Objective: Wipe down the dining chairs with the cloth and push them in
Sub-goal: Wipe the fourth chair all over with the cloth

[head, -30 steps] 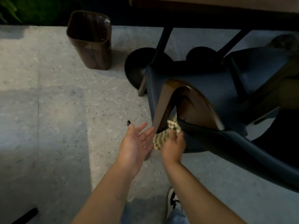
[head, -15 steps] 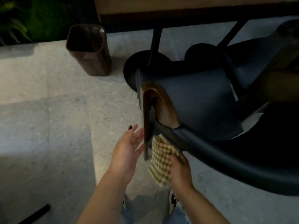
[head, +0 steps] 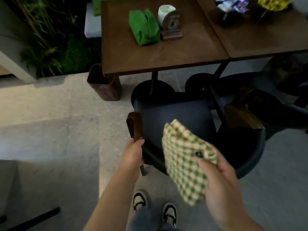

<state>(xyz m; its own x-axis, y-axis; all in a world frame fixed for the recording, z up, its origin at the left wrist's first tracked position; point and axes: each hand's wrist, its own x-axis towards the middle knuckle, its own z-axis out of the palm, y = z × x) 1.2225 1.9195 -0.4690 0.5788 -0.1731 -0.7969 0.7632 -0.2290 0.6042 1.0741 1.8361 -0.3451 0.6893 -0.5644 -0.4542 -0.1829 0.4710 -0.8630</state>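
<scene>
A dark blue dining chair (head: 175, 117) with brown wooden arms stands in front of me, its seat facing the wooden table (head: 160, 52). My left hand (head: 133, 154) grips the chair's left wooden arm (head: 134, 125) where it meets the backrest. My right hand (head: 218, 177) holds a green and cream checked cloth (head: 185, 157) above the chair's back edge, with the cloth hanging loose over the seat. A second chair (head: 246, 117) stands to the right, partly hidden.
On the table lie a green pouch (head: 144, 27), a white cup (head: 165, 12) and a small wooden sign (head: 172, 25). A brown bin (head: 104, 84) stands left of the table by some plants (head: 50, 44). Round black table bases (head: 150, 90) sit under the table. My shoes (head: 155, 207) are below.
My view has risen from the chair's side to above it. My left hand took hold of the chair's arm. My right hand lifted the cloth from under the armrest to above the backrest.
</scene>
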